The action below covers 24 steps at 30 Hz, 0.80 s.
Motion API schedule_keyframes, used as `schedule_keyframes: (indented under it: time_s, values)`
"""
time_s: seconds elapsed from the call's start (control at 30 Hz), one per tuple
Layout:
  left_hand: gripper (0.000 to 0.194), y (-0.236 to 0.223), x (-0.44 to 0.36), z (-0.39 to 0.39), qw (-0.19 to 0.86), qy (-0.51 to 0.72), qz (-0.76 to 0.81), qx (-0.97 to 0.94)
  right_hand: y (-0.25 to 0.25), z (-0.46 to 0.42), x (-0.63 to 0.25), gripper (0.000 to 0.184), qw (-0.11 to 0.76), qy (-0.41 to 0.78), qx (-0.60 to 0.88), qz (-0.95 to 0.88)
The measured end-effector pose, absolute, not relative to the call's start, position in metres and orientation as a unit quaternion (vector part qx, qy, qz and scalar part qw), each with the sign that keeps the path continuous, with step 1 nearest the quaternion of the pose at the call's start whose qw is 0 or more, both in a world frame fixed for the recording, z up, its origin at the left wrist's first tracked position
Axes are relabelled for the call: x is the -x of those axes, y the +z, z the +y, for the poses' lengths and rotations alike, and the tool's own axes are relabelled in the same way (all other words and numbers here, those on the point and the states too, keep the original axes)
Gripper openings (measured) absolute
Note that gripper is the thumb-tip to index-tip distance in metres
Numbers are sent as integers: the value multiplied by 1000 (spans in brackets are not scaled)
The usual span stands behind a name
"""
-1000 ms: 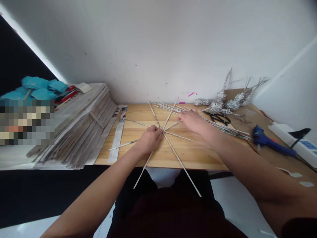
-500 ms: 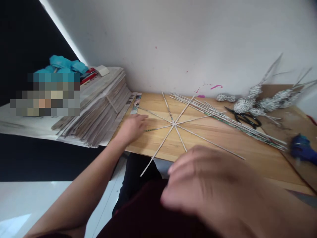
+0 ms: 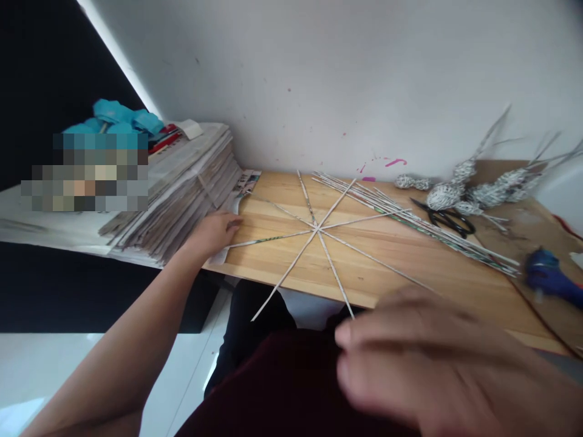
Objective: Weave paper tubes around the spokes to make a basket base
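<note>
Rolled newspaper sticks [image 3: 291, 268] lie crossed like a star on the wooden table [image 3: 273, 267], meeting near its middle. My left hand [image 3: 214, 233] rests at the table's left end, over a newspaper sheet [image 3: 220, 257] beside the paper stack. Its fingers are a little bent and apart, just left of the tip of one stick. Close to the camera, my right hand [image 3: 423, 358] hovers at the front edge, loosely curled and smeared by motion. The end of one stick comes near its fingertips; whether they touch anything cannot be made out.
A tall stack of newspapers [image 3: 182, 188] stands at left, with blue objects [image 3: 113, 112] on top. Along the back right lie a bundle of paper sticks [image 3: 419, 224], black scissors [image 3: 450, 221] and woven paper shapes [image 3: 449, 193]. A blue tool [image 3: 546, 273] lies far right.
My left hand has slid left, uncovering more of one stick and bending the newspaper sheet. My right hand has moved right and slightly down, revealing another stick's near end.
</note>
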<state>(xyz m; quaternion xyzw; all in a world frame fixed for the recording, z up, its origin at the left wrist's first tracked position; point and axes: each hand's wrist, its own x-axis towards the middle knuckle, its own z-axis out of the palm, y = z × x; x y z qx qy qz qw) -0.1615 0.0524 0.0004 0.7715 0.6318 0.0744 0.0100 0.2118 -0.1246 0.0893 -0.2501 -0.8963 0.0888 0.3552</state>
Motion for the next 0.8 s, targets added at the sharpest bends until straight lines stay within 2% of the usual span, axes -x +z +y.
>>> schedule_keyframes:
  time_s: [0.07, 0.17, 0.3, 0.43, 0.57, 0.8]
  values:
    - [43, -1, 166, 53, 12, 75, 635, -768, 78, -96, -204, 32, 340, 73, 303, -888]
    - [44, -4, 169, 54, 9, 78, 645, -761, 31, -63, -214, 18, 268, 23, 434, -860]
    - [52, -8, 166, 59, -10, 88, 656, -749, -17, -41, -236, 21, 216, 15, 535, -817]
    - [57, -8, 159, 65, -20, 93, 666, -740, -19, -29, -239, 15, 191, 19, 578, -793]
    - [53, -3, 158, 67, -39, 108, 662, -741, -14, -21, -244, 12, 177, 16, 610, -772]
    - [40, 16, 166, 56, -202, 104, 599, -768, -8, -13, -261, 12, 135, 39, 642, -754]
